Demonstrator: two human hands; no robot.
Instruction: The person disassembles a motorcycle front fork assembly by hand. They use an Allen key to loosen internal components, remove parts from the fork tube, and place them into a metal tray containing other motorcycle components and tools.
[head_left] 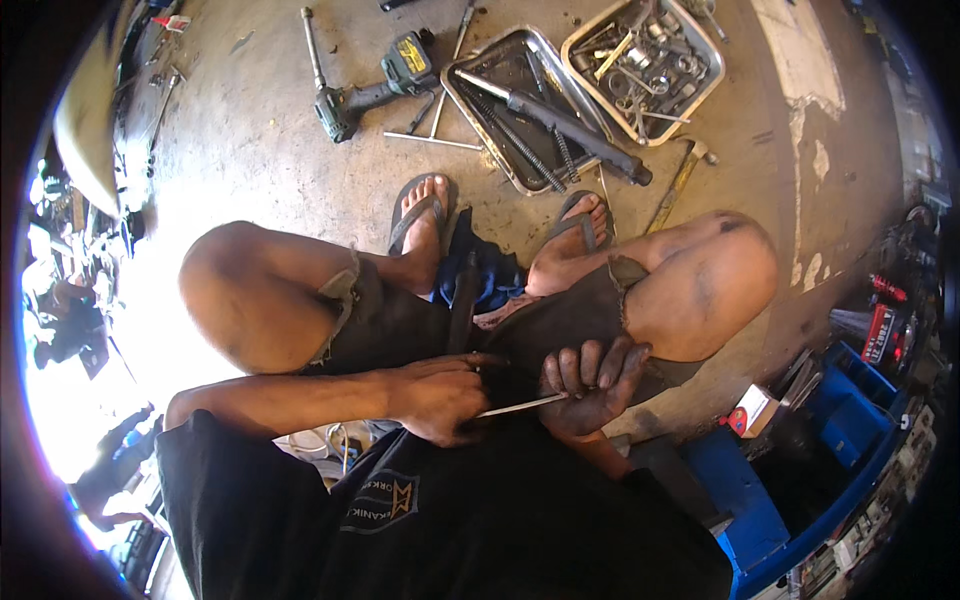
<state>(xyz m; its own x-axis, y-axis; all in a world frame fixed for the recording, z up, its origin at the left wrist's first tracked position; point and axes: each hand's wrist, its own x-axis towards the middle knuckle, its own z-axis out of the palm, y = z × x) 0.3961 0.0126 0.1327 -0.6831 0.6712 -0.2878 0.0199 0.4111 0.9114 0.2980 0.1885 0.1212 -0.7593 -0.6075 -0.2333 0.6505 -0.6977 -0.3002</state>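
Work in hand: your left hand (440, 395) pinches the near end of a thin, bright metal rod-like tool (522, 405), fingers closed tight on it. Your right hand (595, 385) wraps its grimy fingers over a black rubber tyre or tube section (545, 330) lying across your lap, and the tool's tip meets that palm. I judge the job as mid-way: the tool is engaged at the rubber's edge, nothing looks freed yet, and the prying or seating along the rest of the edge remains. What the tip bears on is hidden.

Between your sandalled feet: a crumpled blue cloth (490, 275), soft and folded, partly under a dark upright piece.

Far, centre: a shallow rectangular steel tray (470, 105), dull and oily, carrying a long black shock-absorber tube (570, 130) and coiled springs. Right of it, a second steel tray (700, 85) of small bright sockets and fittings.

Far left: a dark green and black cordless impact driver (375, 90), lying on its side.

Right of the trays: a wooden-handled hammer (680, 180).

Near right: a blue plastic crate (850, 420), hard-edged.

Floor: stained, rough concrete (260, 150).
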